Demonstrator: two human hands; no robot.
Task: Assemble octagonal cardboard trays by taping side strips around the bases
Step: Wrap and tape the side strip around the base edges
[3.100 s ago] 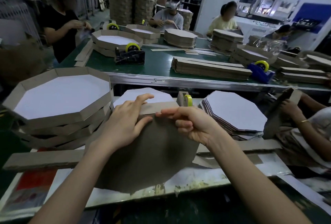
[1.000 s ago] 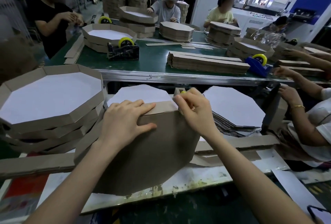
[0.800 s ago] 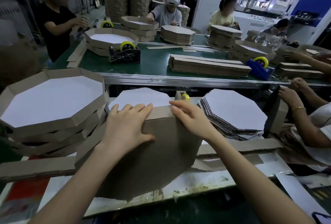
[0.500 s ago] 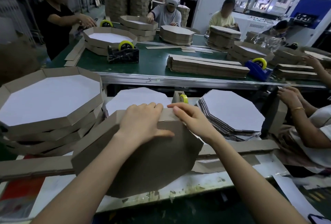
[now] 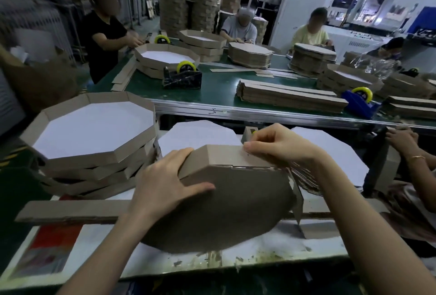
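Observation:
A brown octagonal base (image 5: 226,209) stands tilted on its edge on the white work surface, its back toward me. A brown side strip (image 5: 224,156) is folded over its top edges. My left hand (image 5: 169,181) grips the upper left corner, fingers over the strip and thumb on the base. My right hand (image 5: 280,147) pinches at the strip's top right end, beside a small tape dispenser (image 5: 249,134) mostly hidden behind it. The strip's loose end (image 5: 297,196) hangs down at the right.
A stack of finished trays (image 5: 94,136) sits at left. White octagonal bases lie behind (image 5: 200,136) and in a stack at right (image 5: 335,153). A long strip (image 5: 68,211) lies across the bench. Another person's hands (image 5: 401,139) work at right. A green conveyor (image 5: 217,91) holds strips and dispensers.
The base and strip have turned so another edge is on top. My left hand slid down to the left corner; my right hand rose to pinch at the strip's right end.

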